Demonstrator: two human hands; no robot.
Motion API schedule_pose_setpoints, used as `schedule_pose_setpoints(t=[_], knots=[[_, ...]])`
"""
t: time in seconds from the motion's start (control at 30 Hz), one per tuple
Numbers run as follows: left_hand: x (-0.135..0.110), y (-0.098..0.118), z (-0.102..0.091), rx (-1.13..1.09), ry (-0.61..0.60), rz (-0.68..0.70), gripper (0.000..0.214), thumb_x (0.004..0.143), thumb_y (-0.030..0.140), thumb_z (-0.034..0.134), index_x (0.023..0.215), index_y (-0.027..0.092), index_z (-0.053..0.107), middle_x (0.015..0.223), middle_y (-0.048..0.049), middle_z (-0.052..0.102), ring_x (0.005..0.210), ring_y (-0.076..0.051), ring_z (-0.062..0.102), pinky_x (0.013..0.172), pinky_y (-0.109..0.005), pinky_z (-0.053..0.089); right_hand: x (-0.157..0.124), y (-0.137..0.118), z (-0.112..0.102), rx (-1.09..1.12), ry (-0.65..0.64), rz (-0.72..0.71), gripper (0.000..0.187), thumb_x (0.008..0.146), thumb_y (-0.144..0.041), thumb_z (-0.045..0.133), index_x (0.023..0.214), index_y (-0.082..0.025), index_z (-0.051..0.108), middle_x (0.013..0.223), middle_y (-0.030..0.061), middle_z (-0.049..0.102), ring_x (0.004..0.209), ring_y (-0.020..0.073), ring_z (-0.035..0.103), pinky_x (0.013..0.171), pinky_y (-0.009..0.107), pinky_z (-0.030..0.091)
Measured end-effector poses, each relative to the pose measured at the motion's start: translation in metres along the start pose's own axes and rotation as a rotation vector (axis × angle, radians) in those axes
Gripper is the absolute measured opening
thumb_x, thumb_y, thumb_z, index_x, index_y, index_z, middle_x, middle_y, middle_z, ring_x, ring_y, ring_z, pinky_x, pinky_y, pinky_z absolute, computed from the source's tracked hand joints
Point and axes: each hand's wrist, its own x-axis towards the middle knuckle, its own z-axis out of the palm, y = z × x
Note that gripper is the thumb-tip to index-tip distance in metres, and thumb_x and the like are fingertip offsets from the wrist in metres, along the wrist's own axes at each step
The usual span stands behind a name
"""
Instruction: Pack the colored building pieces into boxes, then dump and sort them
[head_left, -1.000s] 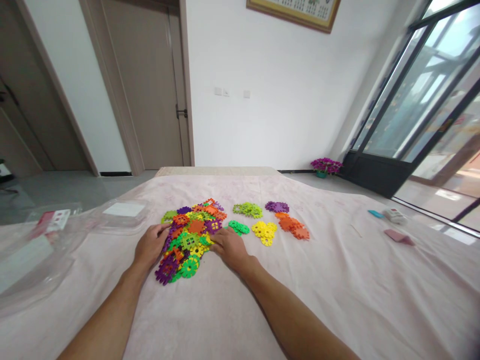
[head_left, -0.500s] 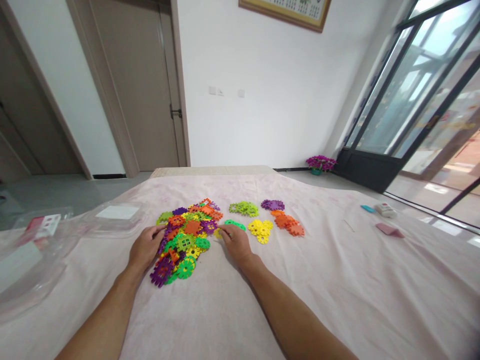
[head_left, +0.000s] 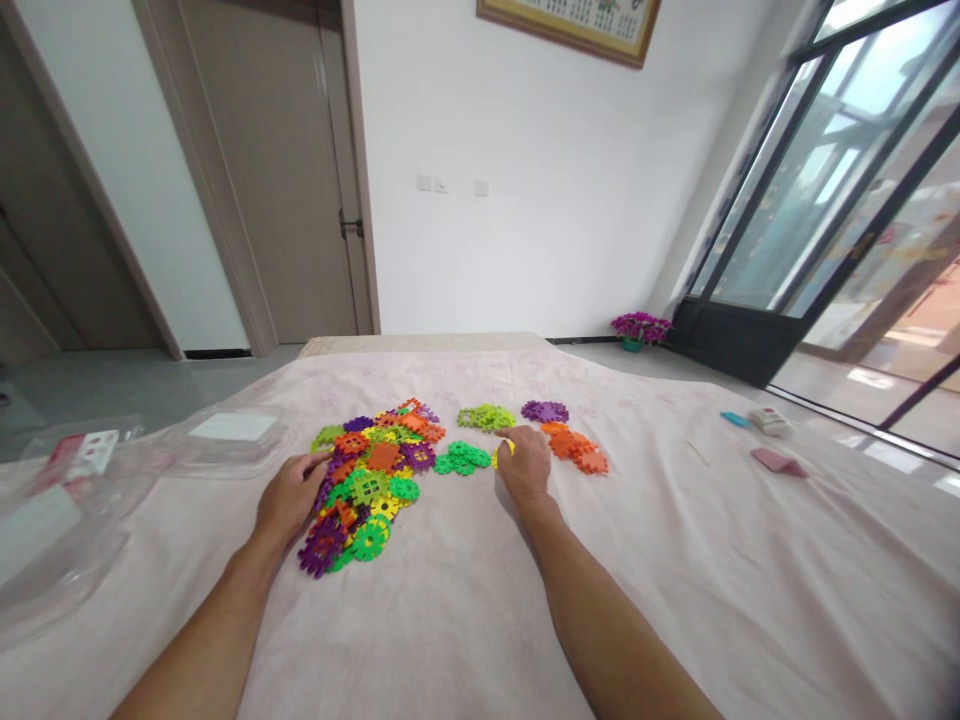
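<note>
My left hand [head_left: 291, 492] rests against the left side of a mixed heap of toothed plastic building pieces [head_left: 384, 457]. Its fingers lie loosely along the heap's edge, holding nothing that I can see. Over at the small yellow pile, my right hand [head_left: 526, 463] has its fingers pinched at a yellow toothed disc [head_left: 498, 457]; the hand hides most of that pile. Green discs [head_left: 463, 458] lie just left of the right hand. Beyond it are light green pieces [head_left: 487, 416], and to its right are orange pieces [head_left: 576, 448] and purple pieces [head_left: 545, 410].
Clear plastic packaging [head_left: 217, 445] spreads along the left of the cloth-covered table [head_left: 420, 620]. At the right lie a pink folded item [head_left: 778, 461], a small white box [head_left: 769, 421], a blue item [head_left: 735, 418] and a thin stick [head_left: 699, 453].
My right hand has moved right from the heap's edge to the yellow pile, bringing a yellow piece. The green discs it covered now show fully. My left hand stays nearly still.
</note>
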Motion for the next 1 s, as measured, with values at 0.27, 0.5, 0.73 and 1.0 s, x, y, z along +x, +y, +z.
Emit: schedule_pose_setpoints(t=[0.27,0.5,0.73,1.0], knots=[[0.001,-0.003,0.003,-0.019,-0.010,0.011,0.044,0.092,0.045,0.046,0.120,0.024,0.073,0.129,-0.0077,0.070,0.121,-0.026,0.063,0.102,-0.037,0.048,-0.031,-0.061,0.016,0.099,-0.325,-0.396,0.037,0.092,-0.020,0.062,0.129,-0.022,0.067,0.133,0.0088,0.065,0.124,0.0251,0.052,0.108,0.040,0.041],[0.000,-0.002,0.002,-0.034,-0.015,0.020,0.044,0.093,0.043,0.046,0.122,0.023,0.073,0.130,-0.0078,0.069,0.122,-0.026,0.062,0.105,-0.037,0.046,-0.027,-0.081,0.037,0.044,-0.418,-0.490,0.038,0.095,-0.028,0.066,0.133,-0.027,0.063,0.144,0.0076,0.060,0.133,0.0264,0.050,0.112,0.043,0.038],[0.000,0.000,0.002,-0.022,-0.014,0.007,0.043,0.092,0.044,0.047,0.120,0.025,0.073,0.128,-0.0061,0.070,0.120,-0.026,0.064,0.101,-0.036,0.049,-0.024,-0.080,0.041,0.047,-0.405,-0.472,0.022,0.102,-0.029,0.056,0.117,-0.026,0.072,0.121,0.0061,0.073,0.116,0.0232,0.061,0.102,0.037,0.041],[0.001,-0.004,0.003,-0.040,-0.023,0.003,0.044,0.093,0.045,0.046,0.121,0.025,0.072,0.131,-0.0067,0.068,0.121,-0.026,0.063,0.102,-0.038,0.048,0.019,-0.041,0.028,0.321,-0.113,0.047,0.025,0.097,-0.031,0.052,0.087,-0.019,0.071,0.088,0.0064,0.073,0.086,0.0209,0.067,0.081,0.030,0.051]])
